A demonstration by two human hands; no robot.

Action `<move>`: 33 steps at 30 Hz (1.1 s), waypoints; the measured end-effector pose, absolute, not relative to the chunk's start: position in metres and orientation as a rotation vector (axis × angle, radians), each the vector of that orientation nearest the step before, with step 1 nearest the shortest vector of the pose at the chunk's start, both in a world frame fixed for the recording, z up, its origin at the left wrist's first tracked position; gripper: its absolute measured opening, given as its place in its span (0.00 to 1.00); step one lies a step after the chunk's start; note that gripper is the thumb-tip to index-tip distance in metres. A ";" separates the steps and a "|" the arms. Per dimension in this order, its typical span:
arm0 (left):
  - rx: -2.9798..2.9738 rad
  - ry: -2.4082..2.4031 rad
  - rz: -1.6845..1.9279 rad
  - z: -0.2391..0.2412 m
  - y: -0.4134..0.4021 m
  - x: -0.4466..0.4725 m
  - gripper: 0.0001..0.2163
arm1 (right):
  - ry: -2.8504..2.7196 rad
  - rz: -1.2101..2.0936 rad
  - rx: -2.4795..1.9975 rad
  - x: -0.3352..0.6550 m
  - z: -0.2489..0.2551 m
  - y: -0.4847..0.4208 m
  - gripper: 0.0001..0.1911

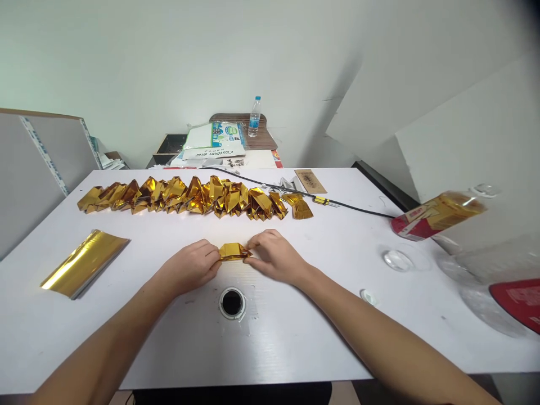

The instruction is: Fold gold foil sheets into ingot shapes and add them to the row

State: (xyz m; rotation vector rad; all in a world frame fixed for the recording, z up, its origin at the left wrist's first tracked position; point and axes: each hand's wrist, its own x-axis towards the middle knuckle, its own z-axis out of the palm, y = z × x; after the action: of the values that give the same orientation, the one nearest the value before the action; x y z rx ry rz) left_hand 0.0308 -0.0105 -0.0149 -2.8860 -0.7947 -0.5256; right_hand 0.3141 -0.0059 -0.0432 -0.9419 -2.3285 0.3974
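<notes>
A small folded piece of gold foil paper (pixel 230 251) is held between my two hands above the white table. My left hand (pixel 194 264) pinches its left end, with the fingers closed. At its right end, the thumb and fingers of my right hand (pixel 276 256) are closed on it too. Beyond my hands a long row of folded gold paper pieces (pixel 177 194) stretches across the table. A stack of flat gold foil sheets (pixel 86 264) lies to the left of my left hand.
Just below my hands is a round cable hole (pixel 232 304) in the table (pixel 202 349). A black cable (pixel 354 207) crosses the back right, near a brown card (pixel 311 181). On the right stand a drink bottle (pixel 439 214), a clear lid (pixel 397 260) and a large transparent container (pixel 485 292).
</notes>
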 end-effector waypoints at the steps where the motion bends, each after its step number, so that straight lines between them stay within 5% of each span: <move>1: -2.889 -0.809 -0.528 -0.016 -0.011 0.031 0.09 | -2.301 0.421 -0.939 0.316 -0.044 -0.005 0.08; 14: -3.068 -1.107 -0.865 -0.019 -0.014 0.039 0.10 | -2.371 0.282 -0.877 0.311 -0.042 -0.006 0.09; 33: -3.008 -1.489 -0.857 -0.020 -0.019 0.045 0.10 | -2.340 0.564 -1.176 0.300 -0.036 -0.014 0.07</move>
State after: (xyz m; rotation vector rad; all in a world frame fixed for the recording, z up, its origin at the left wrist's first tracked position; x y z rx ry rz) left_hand 0.0448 -0.0193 -0.0198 -3.0078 -1.4893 -0.8568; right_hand 0.3002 -0.0144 -0.0359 -1.1760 -2.3404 0.5641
